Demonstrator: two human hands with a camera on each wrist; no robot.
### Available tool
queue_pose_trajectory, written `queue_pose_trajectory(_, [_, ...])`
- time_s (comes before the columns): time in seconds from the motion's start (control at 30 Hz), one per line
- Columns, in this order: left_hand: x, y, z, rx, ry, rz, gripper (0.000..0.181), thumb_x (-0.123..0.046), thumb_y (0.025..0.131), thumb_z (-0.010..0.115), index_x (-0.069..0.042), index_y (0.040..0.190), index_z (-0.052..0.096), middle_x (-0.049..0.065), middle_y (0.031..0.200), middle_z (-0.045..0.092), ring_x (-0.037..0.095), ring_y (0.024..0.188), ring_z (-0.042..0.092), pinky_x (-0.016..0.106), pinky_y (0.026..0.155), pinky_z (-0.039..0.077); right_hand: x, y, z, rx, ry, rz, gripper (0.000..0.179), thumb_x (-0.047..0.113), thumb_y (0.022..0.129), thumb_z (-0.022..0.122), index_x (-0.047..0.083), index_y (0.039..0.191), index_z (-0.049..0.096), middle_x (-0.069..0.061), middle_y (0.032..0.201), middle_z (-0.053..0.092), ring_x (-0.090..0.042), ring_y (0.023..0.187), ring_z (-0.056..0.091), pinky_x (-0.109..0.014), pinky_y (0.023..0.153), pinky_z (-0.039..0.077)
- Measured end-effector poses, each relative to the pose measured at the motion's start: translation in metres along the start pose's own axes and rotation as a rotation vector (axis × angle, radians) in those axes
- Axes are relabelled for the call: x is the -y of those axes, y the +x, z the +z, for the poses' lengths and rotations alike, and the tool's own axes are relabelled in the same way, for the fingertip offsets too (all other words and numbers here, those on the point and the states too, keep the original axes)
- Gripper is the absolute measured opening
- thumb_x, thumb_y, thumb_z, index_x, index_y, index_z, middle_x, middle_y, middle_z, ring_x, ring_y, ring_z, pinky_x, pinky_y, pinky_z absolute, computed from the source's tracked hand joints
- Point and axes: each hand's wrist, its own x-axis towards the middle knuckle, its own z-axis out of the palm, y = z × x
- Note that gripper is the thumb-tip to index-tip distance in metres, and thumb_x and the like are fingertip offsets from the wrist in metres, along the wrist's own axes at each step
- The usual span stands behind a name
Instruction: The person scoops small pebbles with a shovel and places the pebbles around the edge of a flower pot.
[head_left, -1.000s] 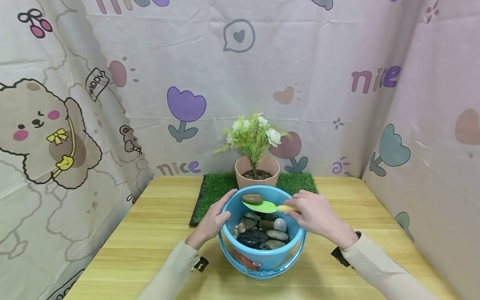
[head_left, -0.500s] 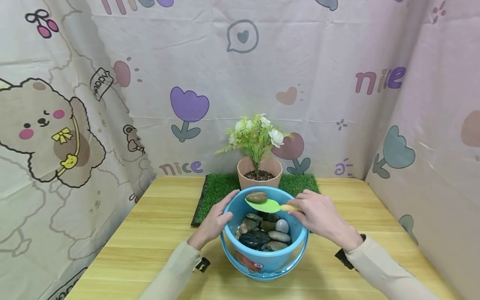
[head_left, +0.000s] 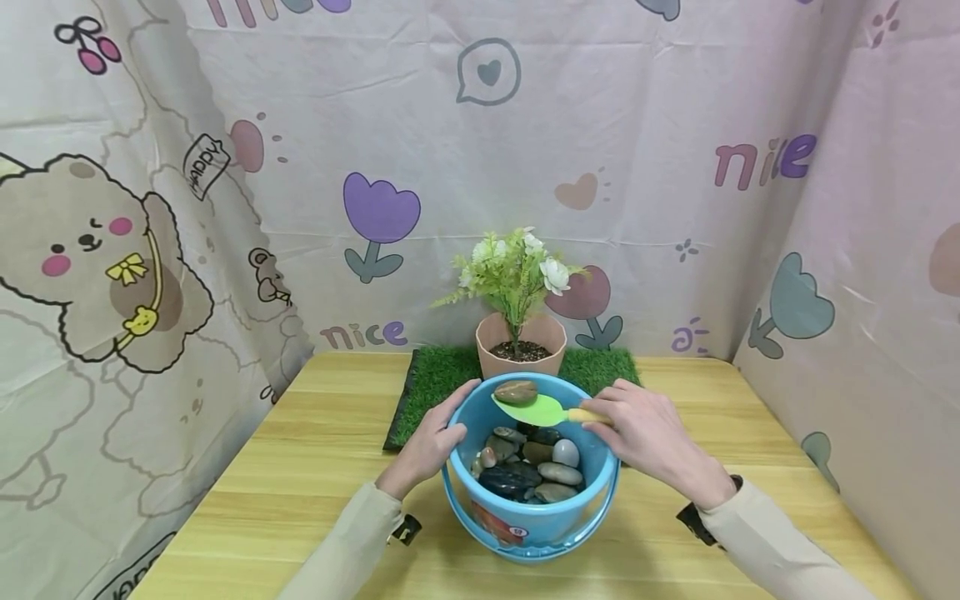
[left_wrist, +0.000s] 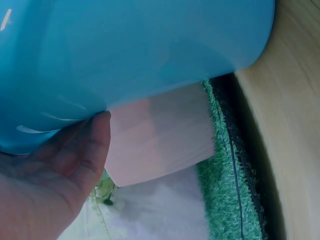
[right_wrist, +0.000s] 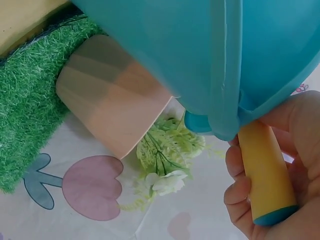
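My right hand (head_left: 637,421) grips the yellow handle (right_wrist: 267,172) of a small garden trowel with a green blade (head_left: 543,411). On the tip of the blade lies a brown striped stone (head_left: 516,392), held over the far inside of a light blue bucket (head_left: 525,518). Below it, several smooth stones (head_left: 558,473) in grey, black, brown and white fill the bucket's bottom. My left hand (head_left: 431,437) holds the bucket's left rim, thumb over the edge. Its fingers (left_wrist: 95,142) lie along the outer wall in the left wrist view.
Behind the bucket, a pink pot (head_left: 521,364) with a white-flowered plant (head_left: 513,279) stands on a green grass mat (head_left: 431,387). The bucket's handle (head_left: 536,552) hangs down at the front. All stands on a wooden table (head_left: 315,458), with printed cloth (head_left: 645,200) around it.
The trowel with the brown stone has risen slightly and the stone sits a little higher in view. The whole head view has shifted slightly; the left hand stays on the rim.
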Motion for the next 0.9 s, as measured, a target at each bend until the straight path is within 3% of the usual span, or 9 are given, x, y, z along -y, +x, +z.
queue_pose_trajectory(0.9, [0.001, -0.001, 0.001, -0.018, 0.007, 0.004, 0.071, -0.006, 0.086, 0.039, -0.025, 0.154, 0.031, 0.012, 0.145, 0.051, 0.033, 0.121, 0.058, 0.048, 0.088, 0.053, -0.011, 0.005, -0.016, -0.048, -0.020, -0.044, 0.027, 0.024, 0.074, 0.083, 0.015, 0.099, 0.079, 0.003, 0.088, 0.073, -0.013, 0.080, 0.062, -0.019, 0.052, 0.041])
